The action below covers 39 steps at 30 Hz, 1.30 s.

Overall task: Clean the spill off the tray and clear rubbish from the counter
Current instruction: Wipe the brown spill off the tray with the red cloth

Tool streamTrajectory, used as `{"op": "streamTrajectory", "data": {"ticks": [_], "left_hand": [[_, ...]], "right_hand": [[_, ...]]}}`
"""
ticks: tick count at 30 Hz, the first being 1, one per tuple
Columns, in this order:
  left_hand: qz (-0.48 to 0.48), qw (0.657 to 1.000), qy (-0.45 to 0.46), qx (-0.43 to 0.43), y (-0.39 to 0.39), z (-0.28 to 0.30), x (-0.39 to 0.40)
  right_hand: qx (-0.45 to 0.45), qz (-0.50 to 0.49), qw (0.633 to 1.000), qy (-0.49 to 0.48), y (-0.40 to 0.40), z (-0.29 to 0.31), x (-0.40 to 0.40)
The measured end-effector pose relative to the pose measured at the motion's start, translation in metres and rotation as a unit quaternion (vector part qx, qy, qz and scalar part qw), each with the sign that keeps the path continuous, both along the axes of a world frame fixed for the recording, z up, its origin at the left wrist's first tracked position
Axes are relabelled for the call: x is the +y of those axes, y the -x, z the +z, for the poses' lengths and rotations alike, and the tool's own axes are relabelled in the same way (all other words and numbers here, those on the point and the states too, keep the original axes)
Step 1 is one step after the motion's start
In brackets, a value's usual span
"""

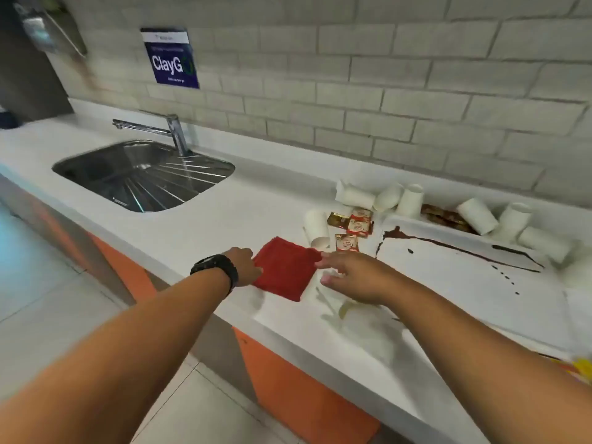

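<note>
Red cloth is the anchor here, lying folded flat on the white tabletop, so everything's relative to that. Far to the left of the cloth and further back is the steel sink with its tap. The left hand sits at the cloth's left edge, fingers curled onto it, so that grip looks closed on the fabric, though motion blur makes it hard to be sure. The right hand is at the cloth's right corner, fingers spread and only touching the edge, grip open.

Just behind the cloth to the right are tipped paper cups and a few sachets. Further right is the white tray with the dark spill pooled at its near-left corner and streaking across.

My read: this is the pick-up-the-cloth step, with no wiping started. Next move needs a firm hold on the cloth, then carrying it right onto the spill without dragging through the sachets.
</note>
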<state>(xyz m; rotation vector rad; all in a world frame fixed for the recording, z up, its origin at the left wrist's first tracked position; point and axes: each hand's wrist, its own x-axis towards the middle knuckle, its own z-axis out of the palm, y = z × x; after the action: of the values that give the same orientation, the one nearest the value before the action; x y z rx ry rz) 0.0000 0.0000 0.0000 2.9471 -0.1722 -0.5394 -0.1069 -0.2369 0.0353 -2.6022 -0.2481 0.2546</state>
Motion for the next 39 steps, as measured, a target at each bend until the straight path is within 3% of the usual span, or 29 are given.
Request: {"op": "streamTrajectory", "data": {"ticks": [3, 9, 15, 19, 24, 25, 28, 30, 33, 35, 39], "left_hand": [[0.034, 0.999, -0.003, 0.009, -0.019, -0.020, 0.010], [-0.010, 0.997, -0.061, -0.054, -0.043, -0.055, -0.002], [0.011, 0.994, 0.106, -0.031, -0.053, -0.062, -0.011], [0.019, 0.965, 0.260, -0.022, -0.058, -0.039, -0.022], [-0.004, 0.921, 0.386, -0.047, -0.055, 0.021, -0.058], [-0.026, 0.915, 0.397, -0.061, -0.050, 0.036, -0.066], [-0.111, 0.898, 0.418, -0.084, -0.027, 0.072, -0.098], [-0.181, 0.883, 0.428, -0.072, -0.007, 0.085, -0.121], [-0.299, 0.864, 0.404, -0.033, 0.025, 0.090, -0.163], [-0.354, 0.854, 0.380, -0.022, 0.039, 0.086, -0.185], [-0.322, 0.838, 0.435, 0.066, 0.034, 0.063, -0.219]], "right_hand": [[0.010, -0.023, 0.999, -0.036, -0.007, -0.006, 0.016], [0.013, -0.073, 0.995, -0.063, -0.018, -0.019, 0.030], [0.008, -0.117, 0.989, -0.093, -0.029, -0.027, 0.032], [-0.002, -0.157, 0.970, -0.183, -0.043, -0.029, 0.041], [0.015, -0.305, 0.850, -0.429, -0.058, -0.022, 0.039], [0.033, -0.333, 0.808, -0.485, -0.060, -0.021, 0.036], [0.089, -0.353, 0.633, -0.683, -0.060, -0.016, 0.018], [0.086, -0.325, 0.565, -0.753, -0.053, -0.009, 0.003], [0.031, -0.314, 0.508, -0.802, -0.034, 0.004, -0.031], [0.022, -0.330, 0.500, -0.800, -0.022, 0.010, -0.056], [0.007, -0.398, 0.497, -0.771, 0.004, 0.006, -0.116]]}}
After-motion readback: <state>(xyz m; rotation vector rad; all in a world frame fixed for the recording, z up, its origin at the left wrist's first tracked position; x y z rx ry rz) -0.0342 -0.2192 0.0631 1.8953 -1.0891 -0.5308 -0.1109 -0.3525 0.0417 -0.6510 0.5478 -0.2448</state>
